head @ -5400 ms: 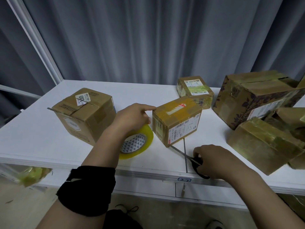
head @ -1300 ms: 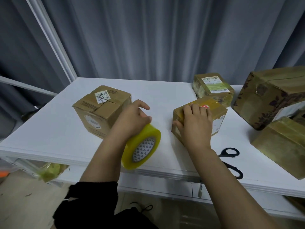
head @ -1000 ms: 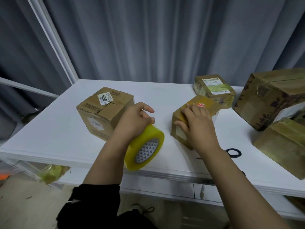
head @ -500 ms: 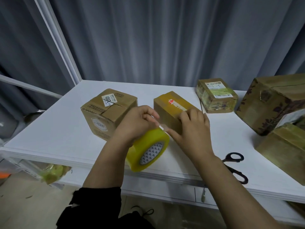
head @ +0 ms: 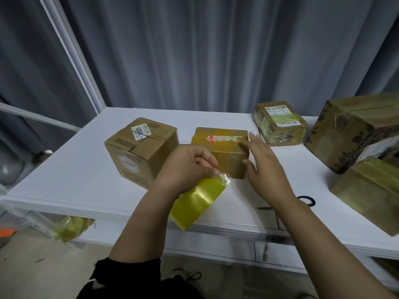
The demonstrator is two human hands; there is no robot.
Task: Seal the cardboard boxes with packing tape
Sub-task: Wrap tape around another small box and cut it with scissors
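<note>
The table (head: pixel 64 169) was seen to be white, and the curtain (head: pixel 194 50) behind it grey. A translucent yellow tape roll (head: pixel 196 203) was shown at the near edge. The left box (head: pixel 140 152) was coloured plain brown, with a white label. The middle box (head: pixel 222 147) was glossed amber, with a red-and-white sticker. A dark floral print was borne by the large box (head: pixel 349 134) at the right edge. The scissors (head: pixel 307 200) were handled in black.
</note>
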